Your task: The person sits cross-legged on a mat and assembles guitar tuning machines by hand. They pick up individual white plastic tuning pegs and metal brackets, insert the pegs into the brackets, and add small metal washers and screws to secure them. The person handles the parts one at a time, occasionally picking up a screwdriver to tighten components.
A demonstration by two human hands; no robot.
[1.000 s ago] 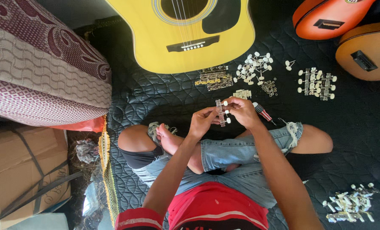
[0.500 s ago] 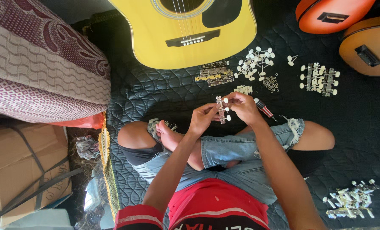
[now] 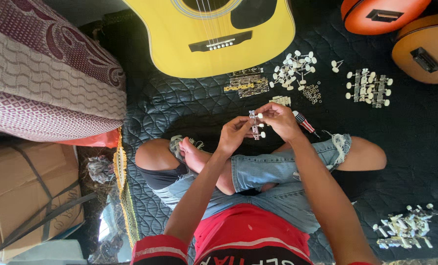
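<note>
A person sits cross-legged on a dark quilted mat [image 3: 179, 108]. The left hand [image 3: 234, 135] and right hand [image 3: 279, 119] pinch a metal tuner strip [image 3: 255, 124] with white knobs, held upright between the fingers of both, above the knees. A loose pinch could drop it among the spare tuners [image 3: 292, 69] near the yellow guitar [image 3: 214, 34].

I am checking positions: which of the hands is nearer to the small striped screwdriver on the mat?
Right. The right hand lies just beside the striped screwdriver; the left hand sits farther away, beyond the tuner strip.
</note>
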